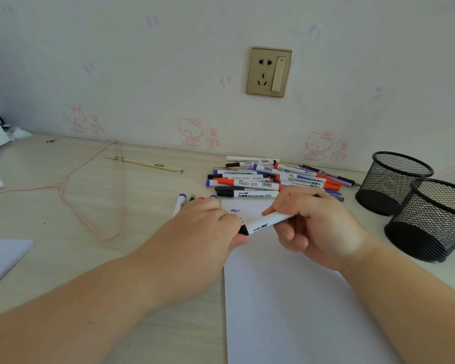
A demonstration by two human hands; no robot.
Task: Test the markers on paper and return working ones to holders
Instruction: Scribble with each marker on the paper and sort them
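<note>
Both hands share one grip on a white marker point(264, 224): the right hand point(313, 224) wraps the barrel with fingers curled round it, and the left hand point(205, 232) pinches the black cap end. So neither one's loose, both are closed on that marker, held just above the top of the paper point(286, 298).

Paper has a small blue squiggle point(235, 210) near its far edge, and its left edge runs right under the left hand. A pile of markers point(271, 179) sits just past the paper's top edge, close to the wall. A few more markers point(180, 203) lie beside the left hand's knuckles.

Two black mesh holders point(402, 185) sit at the right, touching each other, near the right wrist. Left side of the surface point(63, 232) has open room, apart from a pink hanger point(90, 195) and a pencil point(145, 164) further back.
</note>
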